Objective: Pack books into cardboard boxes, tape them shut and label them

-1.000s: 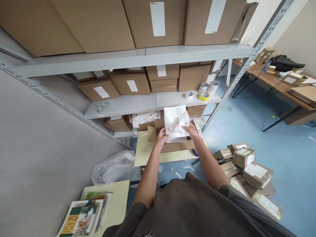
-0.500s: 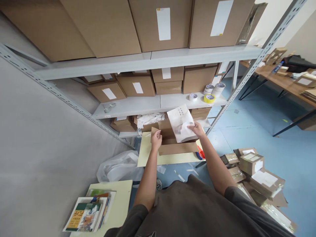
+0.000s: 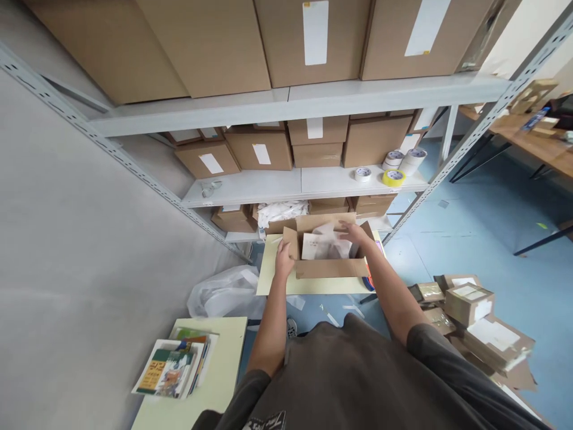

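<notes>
An open cardboard box (image 3: 331, 269) stands on a pale yellow tabletop (image 3: 272, 276), its flaps folded outward. Inside it lies a sheet of white paper (image 3: 313, 246) with handwriting, partly crumpled at the right. My left hand (image 3: 283, 260) is closed on the box's left flap (image 3: 290, 240). Over the right part of the box, my right hand (image 3: 353, 233) has its fingers stretched out just above the paper; whether they touch it is hard to tell. A red and blue tape dispenser (image 3: 369, 279) sits by the box's right corner, partly hidden by my right forearm.
A metal shelf (image 3: 250, 186) behind the table carries cartons and tape rolls (image 3: 394, 177). Packed parcels (image 3: 470, 304) are piled on the floor at right. Books (image 3: 170, 370) lie on a side table at lower left, near a clear plastic bag (image 3: 224, 295).
The paper has gone down from my right hand's hold above the box into the box. My right fingers have spread. My left hand remains at the left flap, and the view has shifted slightly.
</notes>
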Tool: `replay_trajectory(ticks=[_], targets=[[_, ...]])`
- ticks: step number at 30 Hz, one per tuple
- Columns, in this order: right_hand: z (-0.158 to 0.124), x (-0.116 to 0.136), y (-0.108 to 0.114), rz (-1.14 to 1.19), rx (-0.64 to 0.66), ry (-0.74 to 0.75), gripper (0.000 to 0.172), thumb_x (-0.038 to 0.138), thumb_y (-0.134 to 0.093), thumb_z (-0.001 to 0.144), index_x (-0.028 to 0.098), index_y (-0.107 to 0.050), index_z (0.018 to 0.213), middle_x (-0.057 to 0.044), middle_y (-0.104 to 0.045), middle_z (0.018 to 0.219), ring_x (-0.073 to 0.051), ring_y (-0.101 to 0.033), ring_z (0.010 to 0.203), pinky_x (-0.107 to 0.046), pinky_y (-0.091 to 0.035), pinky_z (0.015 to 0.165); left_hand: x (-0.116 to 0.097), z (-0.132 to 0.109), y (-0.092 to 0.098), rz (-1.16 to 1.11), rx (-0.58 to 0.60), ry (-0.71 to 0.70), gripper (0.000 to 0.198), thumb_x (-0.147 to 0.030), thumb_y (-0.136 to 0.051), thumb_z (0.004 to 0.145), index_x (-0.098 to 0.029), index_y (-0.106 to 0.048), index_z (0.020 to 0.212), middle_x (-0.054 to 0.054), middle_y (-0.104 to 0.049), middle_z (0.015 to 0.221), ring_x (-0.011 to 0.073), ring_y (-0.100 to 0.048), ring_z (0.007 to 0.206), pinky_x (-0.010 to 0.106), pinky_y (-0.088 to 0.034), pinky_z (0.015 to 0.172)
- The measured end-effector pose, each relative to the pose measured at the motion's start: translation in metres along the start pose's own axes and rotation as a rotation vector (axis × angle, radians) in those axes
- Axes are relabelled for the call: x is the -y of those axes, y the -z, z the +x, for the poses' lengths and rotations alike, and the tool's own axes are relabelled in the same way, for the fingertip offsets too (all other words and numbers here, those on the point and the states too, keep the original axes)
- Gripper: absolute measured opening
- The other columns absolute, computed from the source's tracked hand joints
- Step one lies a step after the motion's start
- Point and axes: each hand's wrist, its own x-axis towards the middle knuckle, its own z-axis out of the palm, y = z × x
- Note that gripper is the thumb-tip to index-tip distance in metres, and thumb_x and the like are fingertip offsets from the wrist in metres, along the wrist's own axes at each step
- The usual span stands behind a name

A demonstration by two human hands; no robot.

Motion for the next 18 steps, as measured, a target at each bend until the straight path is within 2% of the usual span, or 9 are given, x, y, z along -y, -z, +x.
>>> replay_trajectory(ticks=[2,4,6,8,11,14,16,18], targets=[[-0.003,-0.002,-0.006,-0.045,-0.100,-0.012,0.069,0.037,-0.079,0.085,0.025,-0.061,0.151,-0.013,-0.072,0.143,-0.036,-0.070,0.126,-0.048,-0.056,0.107,0.001,0.000,-0.002,-0.072,-0.030,0.025,0.082,0.001,-0.062,0.075,-0.019,-0.059,0.155,0.015,-0.043,0.171,0.0315,-0.044,0.157,0.043,-0.046,0.125],[-0.011,-0.005,-0.010,-0.056,-0.207,0.032,0.066,0.039,-0.071,0.091,0.024,-0.059,0.154,-0.013,-0.069,0.147,-0.035,-0.068,0.130,-0.049,-0.055,0.110,0.001,-0.001,-0.004,-0.168,-0.035,0.074,0.095,-0.001,-0.062,0.078,-0.023,-0.042,0.168,0.014,-0.057,0.159,0.0276,-0.055,0.149,0.042,-0.049,0.122],[-0.024,-0.007,-0.013,-0.048,-0.301,0.072,0.063,0.038,-0.066,0.093,0.023,-0.058,0.154,-0.014,-0.068,0.147,-0.035,-0.063,0.135,-0.051,-0.051,0.116,0.001,-0.002,-0.008,-0.272,0.013,0.135,0.099,-0.006,-0.064,0.083,-0.024,-0.028,0.173,0.011,-0.071,0.142,0.0238,-0.066,0.136,0.041,-0.052,0.118],[-0.041,-0.011,-0.014,-0.032,-0.393,0.079,0.060,0.036,-0.061,0.095,0.021,-0.057,0.153,-0.015,-0.065,0.148,-0.035,-0.056,0.141,-0.054,-0.045,0.122,0.000,-0.005,-0.011,-0.355,0.112,0.149,0.093,-0.015,-0.069,0.087,-0.023,-0.032,0.172,0.011,-0.074,0.137,0.0233,-0.068,0.133,0.040,-0.053,0.116],[-0.071,-0.024,-0.014,-0.007,-0.562,-0.006,0.062,0.038,-0.055,0.099,0.015,-0.053,0.156,-0.020,-0.056,0.157,-0.035,-0.045,0.149,-0.055,-0.032,0.130,-0.002,-0.010,-0.014,-0.353,0.313,0.069,0.085,-0.033,-0.082,0.085,-0.022,-0.050,0.163,0.015,-0.062,0.156,0.0288,-0.057,0.147,0.043,-0.046,0.122],[-0.099,-0.044,-0.013,0.081,-0.694,-0.199,0.075,0.046,-0.058,0.098,0.006,-0.045,0.160,-0.027,-0.047,0.164,-0.038,-0.040,0.154,-0.053,-0.028,0.131,-0.002,-0.017,-0.012,-0.140,0.481,-0.089,0.100,-0.045,-0.097,0.067,-0.025,-0.059,0.156,0.015,-0.044,0.172,0.0354,-0.037,0.161,0.047,-0.033,0.132],[-0.112,-0.056,-0.015,0.195,-0.677,-0.345,0.083,0.054,-0.060,0.096,0.007,-0.044,0.162,-0.027,-0.048,0.164,-0.039,-0.044,0.154,-0.054,-0.034,0.128,0.001,-0.020,-0.013,0.026,0.545,-0.191,0.110,-0.041,-0.103,0.053,-0.025,-0.061,0.154,0.015,-0.037,0.175,0.0381,-0.024,0.166,0.049,-0.026,0.134],[-0.120,-0.063,-0.019,0.309,-0.540,-0.387,0.085,0.061,-0.062,0.095,0.015,-0.045,0.163,-0.022,-0.053,0.162,-0.038,-0.050,0.151,-0.054,-0.041,0.123,0.006,-0.021,-0.015,0.124,0.560,-0.236,0.105,-0.033,-0.100,0.055,-0.024,-0.062,0.153,0.016,-0.037,0.175,0.0373,-0.020,0.167,0.050,-0.027,0.134]])
